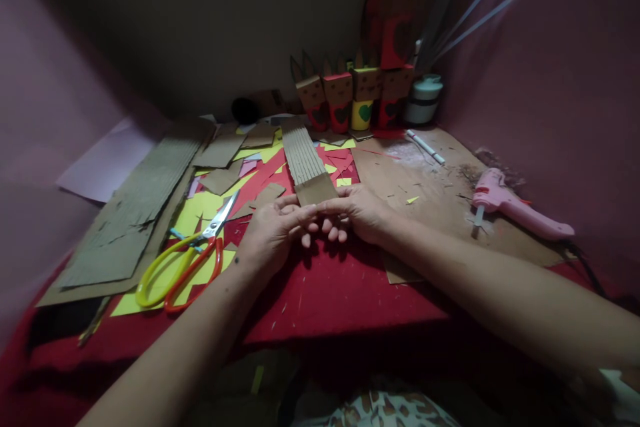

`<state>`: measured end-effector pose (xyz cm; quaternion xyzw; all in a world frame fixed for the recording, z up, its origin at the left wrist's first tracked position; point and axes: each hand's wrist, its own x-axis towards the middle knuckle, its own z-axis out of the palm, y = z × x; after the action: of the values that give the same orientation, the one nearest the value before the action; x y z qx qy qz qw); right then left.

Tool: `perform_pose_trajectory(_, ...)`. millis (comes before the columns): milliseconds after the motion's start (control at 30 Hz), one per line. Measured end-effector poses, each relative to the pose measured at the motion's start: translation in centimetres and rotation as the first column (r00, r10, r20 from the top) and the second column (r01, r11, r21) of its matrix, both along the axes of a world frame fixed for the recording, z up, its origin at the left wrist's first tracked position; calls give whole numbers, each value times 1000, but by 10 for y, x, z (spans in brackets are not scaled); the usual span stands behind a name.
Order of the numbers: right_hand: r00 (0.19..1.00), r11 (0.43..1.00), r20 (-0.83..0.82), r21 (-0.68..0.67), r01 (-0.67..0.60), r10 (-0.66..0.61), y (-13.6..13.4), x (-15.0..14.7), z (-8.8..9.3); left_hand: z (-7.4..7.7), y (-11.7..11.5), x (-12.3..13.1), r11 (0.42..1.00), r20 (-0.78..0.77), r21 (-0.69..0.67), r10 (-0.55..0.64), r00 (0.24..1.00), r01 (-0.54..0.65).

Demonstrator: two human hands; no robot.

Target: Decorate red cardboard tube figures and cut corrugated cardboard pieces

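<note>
A long strip of cardboard [304,155] stretches away from me over the middle of the table, its far part ridged and its near end smooth brown. My left hand [270,230] pinches the left corner of that near end between thumb and fingers. On the right corner, my right hand [360,213] grips the same strip, thumb on top and fingers curled below. Both thumbs almost meet at the near edge. Scissors [210,230] with one yellow and one red handle lie left of my left hand, blades pointing away.
Large cardboard sheets [135,213] lie at left beside yellow and red paper scraps [260,180]. Several cardboard figures with hearts [339,103] stand at the back, near a lidded jar [424,100]. A marker [425,147] and pink glue gun [520,207] rest on a brown board [385,180].
</note>
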<state>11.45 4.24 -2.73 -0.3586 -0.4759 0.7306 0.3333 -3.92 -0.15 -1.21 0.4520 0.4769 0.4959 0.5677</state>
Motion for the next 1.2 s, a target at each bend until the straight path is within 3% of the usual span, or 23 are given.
perform_pose_trajectory(233, 998, 998, -8, -10, -60, 60, 2, 2, -1, -3, 4, -2, 998, 22, 5, -58, 998, 58)
perform_pose_trajectory(367, 998, 997, -8, 45, -62, 63, 0, 1, -1, -5, 8, -5, 990, 101, -67, -117, 988, 124)
perform_pose_trajectory(500, 999, 997, 38, 69, -18, 15, -2, 0, 0, -4, 8, -5, 971, 85, -153, -171, 982, 182)
perform_pose_trajectory(800, 993, 994, -54, 32, -104, 106, 0, 3, -1, 3, 9, -12, 969, 40, -206, -129, 991, 134)
perform_pose_trajectory(1200, 993, 993, 14, 1, -117, 117, -3, 1, 0, 7, 4, -4, 979, -55, -189, -90, 994, 79)
